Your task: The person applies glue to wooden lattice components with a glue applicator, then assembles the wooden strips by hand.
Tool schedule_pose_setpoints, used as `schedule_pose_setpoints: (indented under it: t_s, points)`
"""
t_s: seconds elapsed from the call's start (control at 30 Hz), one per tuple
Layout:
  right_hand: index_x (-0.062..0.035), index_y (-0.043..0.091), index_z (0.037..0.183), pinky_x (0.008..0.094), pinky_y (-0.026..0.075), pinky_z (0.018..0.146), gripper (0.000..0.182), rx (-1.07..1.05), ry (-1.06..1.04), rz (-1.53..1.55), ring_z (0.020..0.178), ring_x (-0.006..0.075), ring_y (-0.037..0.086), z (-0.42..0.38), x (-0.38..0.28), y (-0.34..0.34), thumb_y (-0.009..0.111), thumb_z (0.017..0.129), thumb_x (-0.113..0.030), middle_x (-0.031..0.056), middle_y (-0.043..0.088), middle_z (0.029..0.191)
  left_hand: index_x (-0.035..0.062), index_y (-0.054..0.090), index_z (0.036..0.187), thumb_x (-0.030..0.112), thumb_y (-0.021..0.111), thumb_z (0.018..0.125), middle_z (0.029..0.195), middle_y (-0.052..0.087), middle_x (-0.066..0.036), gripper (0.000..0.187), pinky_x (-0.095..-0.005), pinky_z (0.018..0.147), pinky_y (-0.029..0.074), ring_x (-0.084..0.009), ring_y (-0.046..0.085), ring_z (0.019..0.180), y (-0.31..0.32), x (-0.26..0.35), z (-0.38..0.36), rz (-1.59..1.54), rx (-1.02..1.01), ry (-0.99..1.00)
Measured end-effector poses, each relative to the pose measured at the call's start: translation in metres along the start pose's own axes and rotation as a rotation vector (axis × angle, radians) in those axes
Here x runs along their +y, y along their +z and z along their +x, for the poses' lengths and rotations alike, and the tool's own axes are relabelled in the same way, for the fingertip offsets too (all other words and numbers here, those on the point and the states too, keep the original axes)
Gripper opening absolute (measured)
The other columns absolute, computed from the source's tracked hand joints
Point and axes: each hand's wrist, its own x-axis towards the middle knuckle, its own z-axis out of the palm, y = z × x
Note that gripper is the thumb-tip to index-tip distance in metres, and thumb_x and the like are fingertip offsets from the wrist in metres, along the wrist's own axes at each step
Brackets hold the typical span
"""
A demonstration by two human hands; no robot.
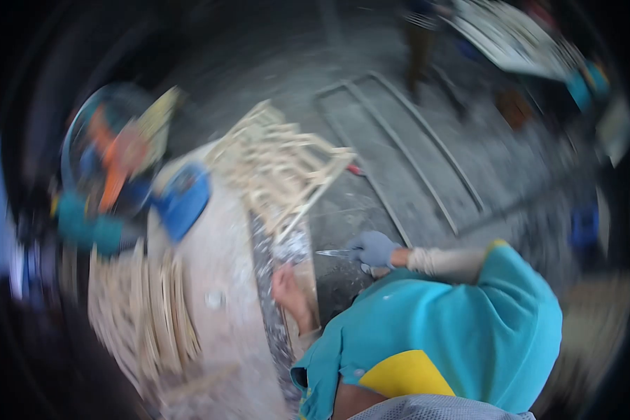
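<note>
My right hand (374, 250), in a grey glove, is closed round a thin pointed tool (334, 253). The tool points left, towards the table edge. Bare and blurred, my left hand (287, 285) is over the dark, speckled strip along the table's edge; its fingers are too smeared to read, and nothing can be made out in them. Just beyond it, a pale wooden lattice (280, 164) lies on the far end of the table (234, 329).
Thin wooden strips (164, 315) are bunched on the table's left side, near a blue object (182, 201). An orange and blue fan-like object (112, 150) stands beyond. Long metal frames (399, 150) lie on the floor. Another person (420, 42) stands near a second table (514, 38).
</note>
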Motion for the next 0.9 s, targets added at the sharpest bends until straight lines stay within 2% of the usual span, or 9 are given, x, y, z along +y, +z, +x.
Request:
schedule_pose_setpoints:
  t_s: [0.07, 0.2, 0.3, 0.4, 0.53, 0.63, 0.77, 0.83, 0.9]
  points:
    - [-0.0133, 0.074, 0.1, 0.0393, 0.051, 0.068, 0.024, 0.083, 0.053, 0.09, 0.072, 0.0281, 0.067, -0.01, 0.029, 0.0, 0.063, 0.081, -0.022, 0.0122, 0.07, 0.08, 0.0019, 0.063, 0.081, 0.013, 0.06, 0.095, 0.062, 0.048, 0.001, 0.018, -0.0223, 0.054, 0.036, -0.0064, 0.043, 0.056, -0.01, 0.03, 0.0, -0.18, -0.11, -0.405]
    - [-0.0137, 0.075, 0.099, 0.0395, 0.052, 0.069, 0.023, 0.225, 0.252, 0.157, 0.072, 0.0271, 0.068, -0.059, 0.068, 0.007, 0.064, 0.081, -0.023, 0.0123, 0.071, 0.082, 0.0096, 0.049, 0.068, 0.009, 0.059, 0.092, 0.059, 0.033, 0.005, 0.026, -0.0222, 0.051, 0.026, -0.0043, 0.028, 0.052, -0.01, 0.079, 0.009, -0.403, -0.16, -0.494]
    - [-0.0104, 0.074, 0.096, 0.0401, 0.053, 0.069, 0.024, 0.335, 0.569, 0.287, 0.071, 0.0292, 0.068, -0.131, 0.063, 0.012, 0.062, 0.081, -0.025, 0.0156, 0.071, 0.083, 0.0123, 0.039, 0.067, 0.003, 0.057, 0.086, 0.062, 0.034, 0.004, 0.028, -0.0229, 0.053, 0.027, -0.0058, 0.031, 0.056, -0.003, 0.062, 0.025, -0.321, -0.314, -0.321]
    - [-0.0094, 0.073, 0.1, 0.0414, 0.053, 0.07, 0.031, 0.475, 0.651, 0.127, 0.073, 0.0342, 0.068, -0.182, 0.18, 0.098, 0.063, 0.08, -0.031, 0.0177, 0.071, 0.089, 0.0096, 0.044, 0.073, -0.005, 0.056, 0.078, 0.071, 0.041, 0.002, 0.019, -0.0246, 0.059, 0.036, -0.009, 0.041, 0.065, 0.01, 0.066, 0.025, -0.379, -0.591, -0.151]
    - [-0.0029, 0.071, 0.102, 0.0448, 0.054, 0.079, 0.047, 0.507, 1.274, 0.13, 0.092, 0.038, 0.068, -0.317, 0.223, 0.158, 0.067, 0.079, -0.044, 0.025, 0.068, 0.1, 0.0038, 0.058, 0.105, -0.013, 0.058, 0.073, 0.095, 0.058, -0.003, 0.036, -0.0297, 0.085, 0.048, -0.0165, 0.057, 0.09, 0.053, 0.093, -0.007, -0.366, -0.889, -0.171]
    - [-0.0018, 0.071, 0.105, 0.0451, 0.053, 0.087, 0.036, 0.595, 1.645, 0.172, 0.103, 0.0382, 0.066, -0.418, 0.202, 0.199, 0.061, 0.083, -0.028, 0.0217, 0.069, 0.107, 0.0026, 0.061, 0.115, -0.006, 0.062, 0.079, 0.109, 0.064, -0.009, 0.037, -0.0306, 0.088, 0.048, -0.018, 0.06, 0.102, 0.082, 0.096, -0.042, -0.375, -1.385, -0.129]
    - [-0.0019, 0.071, 0.107, 0.0454, 0.052, 0.09, 0.034, 0.648, 1.836, 0.349, 0.108, 0.0385, 0.064, -0.5, 0.195, 0.275, 0.059, 0.084, -0.024, 0.0232, 0.066, 0.113, 0.0037, 0.062, 0.119, 0.002, 0.064, 0.083, 0.11, 0.066, -0.012, 0.036, -0.0341, 0.093, 0.047, -0.0216, 0.062, 0.102, 0.093, 0.136, -0.095, -0.18, -1.778, 0.117]
    - [-0.0019, 0.072, 0.102, 0.046, 0.052, 0.088, 0.031, 0.762, 1.896, 0.451, 0.104, 0.04, 0.065, -0.5, 0.174, 0.289, 0.059, 0.083, -0.023, 0.0252, 0.067, 0.108, 0.0071, 0.063, 0.123, 0.011, 0.066, 0.087, 0.109, 0.067, -0.013, 0.036, -0.0356, 0.091, 0.048, -0.0266, 0.062, 0.103, 0.095, 0.144, -0.11, 0.061, -2.038, 0.445]
    - [-0.002, 0.072, 0.1, 0.0463, 0.052, 0.087, 0.03, 0.806, 1.838, 0.509, 0.102, 0.0403, 0.065, -0.484, 0.175, 0.322, 0.059, 0.083, -0.023, 0.0253, 0.067, 0.104, 0.0076, 0.061, 0.125, 0.015, 0.066, 0.087, 0.116, 0.065, -0.016, 0.039, -0.0393, 0.095, 0.046, -0.0315, 0.06, 0.108, 0.101, 0.141, -0.12, 0.168, -2.151, 0.549]
